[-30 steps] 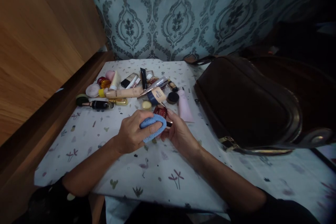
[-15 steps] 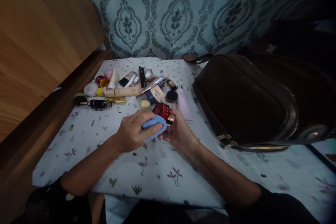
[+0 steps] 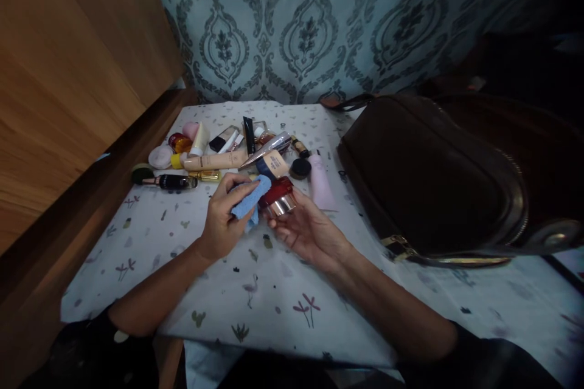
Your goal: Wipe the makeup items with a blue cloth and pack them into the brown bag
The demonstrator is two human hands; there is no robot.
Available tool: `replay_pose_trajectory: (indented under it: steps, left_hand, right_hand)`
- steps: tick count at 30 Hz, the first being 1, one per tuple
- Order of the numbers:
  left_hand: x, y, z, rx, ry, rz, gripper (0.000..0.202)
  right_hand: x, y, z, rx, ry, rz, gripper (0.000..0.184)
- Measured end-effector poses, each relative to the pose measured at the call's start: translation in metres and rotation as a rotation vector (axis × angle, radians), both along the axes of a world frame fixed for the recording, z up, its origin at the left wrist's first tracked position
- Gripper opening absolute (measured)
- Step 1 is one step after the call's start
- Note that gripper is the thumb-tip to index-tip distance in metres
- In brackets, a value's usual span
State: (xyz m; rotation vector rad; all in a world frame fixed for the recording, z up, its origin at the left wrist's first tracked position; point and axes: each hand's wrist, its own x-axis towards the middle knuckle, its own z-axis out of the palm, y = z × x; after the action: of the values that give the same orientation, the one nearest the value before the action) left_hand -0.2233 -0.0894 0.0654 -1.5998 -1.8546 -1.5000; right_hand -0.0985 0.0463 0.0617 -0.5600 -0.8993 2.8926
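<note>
My right hand (image 3: 314, 228) is closed round a dark red perfume bottle (image 3: 277, 192), tilted with its shiny metallic cap towards me. A folded blue cloth (image 3: 250, 199) is pinched in my left hand (image 3: 222, 216), its edge against the bottle's left side. Both hands are above the near middle of the table. Just beyond them lie a beige bottle with a dark blue cap (image 3: 272, 164), a round black jar (image 3: 300, 168) and a pale pink tube (image 3: 322, 182).
More cosmetics lie towards the back left, among them a long beige tube (image 3: 214, 161), a black bottle (image 3: 176, 182) and a round pale case (image 3: 160, 157). A large dark brown bag (image 3: 424, 176) stands on the right. Wooden furniture (image 3: 86, 42) borders the left side.
The blue cloth has moved left and up, from over the bottle's near side to its left side. My right hand has turned the bottle, and its cap now points more towards me.
</note>
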Motion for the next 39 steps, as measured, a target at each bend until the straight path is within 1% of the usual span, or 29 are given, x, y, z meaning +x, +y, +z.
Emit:
replay_pose_trajectory:
  steps: [3,6,9,11,14,18,21,23,25,28,30,32,36,37,39]
  left_hand:
    - [-0.001,0.001,-0.002,0.013,-0.029,0.013,0.024]
    - [0.0,0.003,-0.001,0.015,-0.068,0.024,0.021]
    - [0.003,0.003,0.001,0.003,-0.117,0.024,0.018]
    - [0.003,0.003,0.002,0.003,-0.122,0.01,0.017]
    - [0.004,0.001,0.003,0.012,-0.081,-0.021,0.02]
    - [0.005,-0.003,0.003,0.031,0.052,-0.061,0.025]
    - [0.008,-0.006,0.005,0.021,0.116,-0.104,0.026]
    - [0.012,-0.006,0.007,0.016,0.088,-0.129,0.026]
    - [0.015,-0.005,0.009,0.017,0.017,-0.139,0.024]
    - [0.02,-0.003,0.011,0.015,-0.095,-0.122,0.019]
    - [0.021,-0.003,0.011,0.009,-0.13,-0.106,0.018]
    - [0.021,-0.005,0.01,0.003,-0.098,-0.115,0.021]
    - [0.02,-0.008,0.007,-0.04,0.068,-0.185,0.031]
    - [0.02,-0.008,0.006,-0.055,0.083,-0.2,0.033]
    - [0.021,-0.007,0.006,-0.062,0.046,-0.206,0.031]
  right_hand:
    - [0.0,0.0,-0.003,-0.031,0.034,-0.009,0.04]
    - [0.0,0.0,-0.004,-0.085,0.036,-0.018,0.04]
    - [0.002,0.003,-0.005,-0.128,0.068,-0.005,0.037]
    - [0.002,0.004,-0.004,-0.12,0.103,0.022,0.036]
    - [0.003,0.006,-0.003,-0.102,0.151,0.062,0.037]
    - [0.004,0.006,0.0,-0.162,0.211,0.066,0.041]
    - [0.006,0.006,0.002,-0.195,0.239,0.057,0.039]
    - [0.007,0.006,0.002,-0.188,0.245,0.057,0.039]
    - [0.008,0.005,0.002,-0.155,0.244,0.063,0.04]
    - [0.009,0.005,0.001,-0.089,0.233,0.085,0.04]
    - [0.009,0.005,0.001,-0.069,0.227,0.114,0.039]
    - [0.01,0.006,0.001,-0.083,0.226,0.128,0.038]
    - [0.011,0.009,0.001,-0.106,0.205,0.069,0.032]
    - [0.011,0.009,0.001,-0.103,0.197,0.059,0.031]
    - [0.011,0.01,0.0,-0.101,0.206,0.066,0.033]
